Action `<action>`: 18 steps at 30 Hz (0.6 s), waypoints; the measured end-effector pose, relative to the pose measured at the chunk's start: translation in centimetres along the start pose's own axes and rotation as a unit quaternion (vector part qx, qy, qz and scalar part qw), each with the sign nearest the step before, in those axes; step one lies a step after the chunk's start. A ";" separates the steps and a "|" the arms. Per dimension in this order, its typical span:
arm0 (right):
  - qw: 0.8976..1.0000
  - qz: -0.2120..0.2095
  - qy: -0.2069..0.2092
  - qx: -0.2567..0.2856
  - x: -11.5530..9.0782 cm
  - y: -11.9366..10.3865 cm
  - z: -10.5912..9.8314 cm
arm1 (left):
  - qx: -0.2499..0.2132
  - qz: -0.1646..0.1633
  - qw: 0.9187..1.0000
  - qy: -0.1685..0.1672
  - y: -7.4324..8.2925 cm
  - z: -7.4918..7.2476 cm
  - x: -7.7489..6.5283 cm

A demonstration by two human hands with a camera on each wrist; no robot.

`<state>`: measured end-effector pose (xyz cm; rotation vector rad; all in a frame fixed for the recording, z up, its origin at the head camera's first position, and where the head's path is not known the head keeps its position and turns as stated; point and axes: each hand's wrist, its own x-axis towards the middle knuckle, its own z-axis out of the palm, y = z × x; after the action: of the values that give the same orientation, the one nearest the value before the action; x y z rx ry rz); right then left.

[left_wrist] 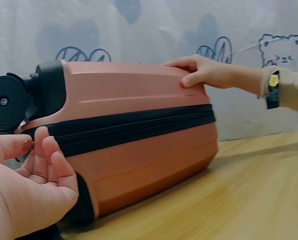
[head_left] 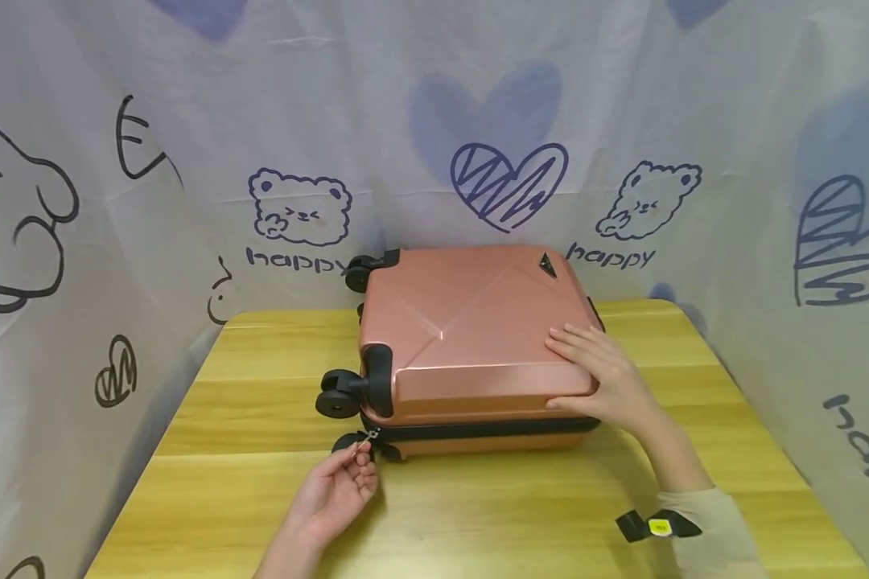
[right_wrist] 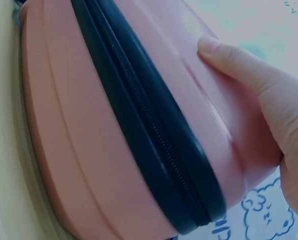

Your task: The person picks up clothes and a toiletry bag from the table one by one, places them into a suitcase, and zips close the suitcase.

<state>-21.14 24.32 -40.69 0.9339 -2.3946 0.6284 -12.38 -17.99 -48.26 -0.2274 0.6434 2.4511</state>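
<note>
A rose-pink hard-shell suitcase (head_left: 478, 314) lies flat on the table, with its black wheels (head_left: 339, 394) pointing left. Around its side runs a black zipper (left_wrist: 139, 129), closed along the stretch seen in the right wrist view. At the near left corner, my left hand (head_left: 336, 492) pinches the small metal zipper pull (head_left: 372, 436) between thumb and forefinger; in the left wrist view the fingers mostly hide the pull. Over the near right corner lies my right hand (head_left: 611, 378), fingers extended on the top shell and thumb (right_wrist: 211, 46) against the side.
The suitcase stands on a yellow wood-grain table (head_left: 261, 498). White curtains (head_left: 376, 104) printed with hearts and bears hang behind it and on both sides. A black band with a yellow face (head_left: 660, 527) sits on the right sleeve.
</note>
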 end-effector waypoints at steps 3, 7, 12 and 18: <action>0.999 0.000 -0.020 -0.042 0.0 -0.6 -0.3 | 0.011 -0.005 1.000 -0.003 0.2 -0.3 0.0; 0.995 -0.023 -0.038 -0.094 0.6 -1.9 -0.5 | 0.013 -0.008 1.000 -0.025 0.5 -0.8 -0.1; 0.993 -0.064 -0.034 -0.089 2.5 -3.7 -0.5 | 0.010 -0.009 0.998 -0.060 0.5 -1.0 0.1; 0.990 -0.109 -0.046 -0.074 5.3 -5.6 0.2 | 0.004 -0.013 0.998 -0.055 0.3 -0.9 0.7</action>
<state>-20.60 17.93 -36.45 1.1606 -2.3373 0.3270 -13.09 -18.27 -49.11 -0.0972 0.5977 2.4160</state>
